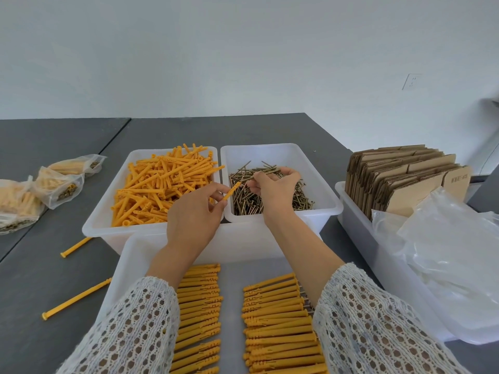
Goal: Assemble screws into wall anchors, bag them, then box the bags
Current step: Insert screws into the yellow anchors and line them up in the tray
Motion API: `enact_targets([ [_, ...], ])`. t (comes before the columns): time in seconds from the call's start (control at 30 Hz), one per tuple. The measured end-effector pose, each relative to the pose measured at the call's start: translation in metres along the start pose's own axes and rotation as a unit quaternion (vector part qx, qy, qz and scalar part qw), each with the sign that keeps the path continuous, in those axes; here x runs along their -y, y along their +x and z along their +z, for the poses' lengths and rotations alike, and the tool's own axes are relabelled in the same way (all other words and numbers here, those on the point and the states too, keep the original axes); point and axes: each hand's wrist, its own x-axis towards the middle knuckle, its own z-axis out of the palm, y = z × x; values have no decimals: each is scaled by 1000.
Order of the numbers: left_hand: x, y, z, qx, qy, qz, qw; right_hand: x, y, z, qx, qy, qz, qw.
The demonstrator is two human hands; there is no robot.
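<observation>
The left hand (193, 211) pinches one anchor (231, 190) between thumb and fingers, its open end raised toward the right hand (272, 188); this presents the bore for insertion. The right hand sits over the screw bin (328, 184), fingers curled on a small bundle of screws (266, 172); one screw appears aimed at the anchor's mouth, though contact cannot be confirmed. Judged step: seating a screw in the anchor — bagging and boxing not yet in hand.

Containers:
- anchor bin (100, 220), left of the screw bin and touching it; holds a loose heap of orange anchors.
- screw bin; holds a loose pile of brass-coloured screws.
- tray (127, 255), nearest the person; holds two rows of anchors (272, 314) laid parallel — presumably assembled units, kept ordered for counting; screw heads show at the right row's far end.
- side bin (351, 220), at right; holds flat cartons (399, 176) on edge and clear bags (445, 252), staged for packing.

On the worktop (40, 265): filled bags (54, 184) at far left; two stray anchors (75, 298) beside the tray.
</observation>
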Motion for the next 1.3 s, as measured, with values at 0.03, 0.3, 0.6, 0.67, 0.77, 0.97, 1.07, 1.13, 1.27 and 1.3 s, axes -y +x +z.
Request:
enact_targets([
  [0.03, 0, 0, 0, -2, 1, 0, 1000, 0, 0, 0, 1, -5, -1, 1000],
  [0.3, -1, 0, -1, -2, 3, -7, 1000, 0, -2, 1, 15, -16, -11, 1000],
  [0.6, -5, -2, -5, -6, -7, 7, 1000, -1, -1, 0, 4, -35, -26, 999],
  [0.67, -8, -2, -6, -39, -7, 7, 999, -1, 0, 0, 1, -25, -18, 1000],
  [0.77, -12, -1, -10, -120, -18, -17, 992, 0, 2, -1, 3, -9, -3, 1000],
  [0.97, -21, 1, -14, -142, -199, 17, 969, -1, 2, -1, 7, -12, 0, 1000],
  [1.07, -25, -3, -10, -101, -219, 34, 970, -2, 3, -1, 2, -7, 0, 1000],
  [1.13, -26, -5, -6, -71, -221, 36, 972, -2, 3, -1, -6, 2, 2, 1000],
  [1.27, -28, -6, -5, -63, -238, 40, 968, -1, 3, 0, -15, 1, 4, 1000],
  [1.3, -29, -6, -5, -65, -246, 41, 966, 0, 3, 0, -17, 1, 6, 1000],
])
